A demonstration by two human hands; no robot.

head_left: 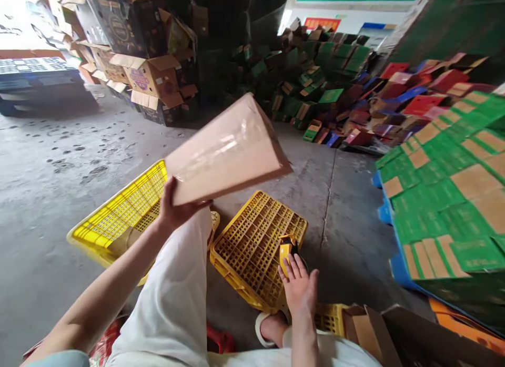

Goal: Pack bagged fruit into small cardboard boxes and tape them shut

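Note:
In my left hand is a brown cardboard box, gripped at its lower left corner and held up tilted. Clear tape shines across the face toward me. My right hand is open, palm up with its fingers spread, and nothing lies in it. Just beyond those fingertips, a yellow and black tape dispenser sits on an upturned yellow plastic crate; whether the fingers touch it I cannot tell. Part of the dispenser is hidden by the fingers.
A yellow basket with cardboard inside stands at left. Green and brown cartons are stacked on a blue pallet at right. Open cartons and a heap of coloured boxes fill the back. An open carton sits near my right leg.

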